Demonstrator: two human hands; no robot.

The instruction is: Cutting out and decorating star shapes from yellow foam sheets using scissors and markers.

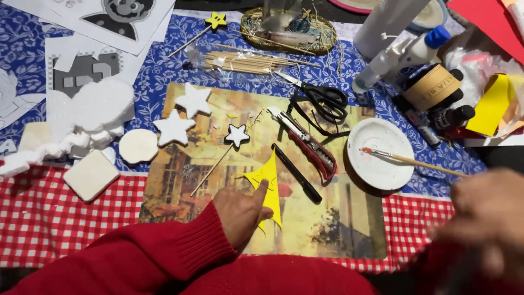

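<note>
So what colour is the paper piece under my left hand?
Yellow paper piece, seen in the head view.

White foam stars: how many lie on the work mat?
3. Upper star near the mat's top-left corner; second star just below it; small dark-edged star on a stick, right of those. None seem hidden.

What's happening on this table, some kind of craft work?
A person in a red sleeve presses the left hand on a yellow star cut-out, which lies on a picture mat. The right hand is blurred at the right edge, and whether it holds anything cannot be told. Near the cut-out lie a black pen, a red utility knife and scissors. White foam stars sit further left, and a paintbrush rests across a white dish.
</note>
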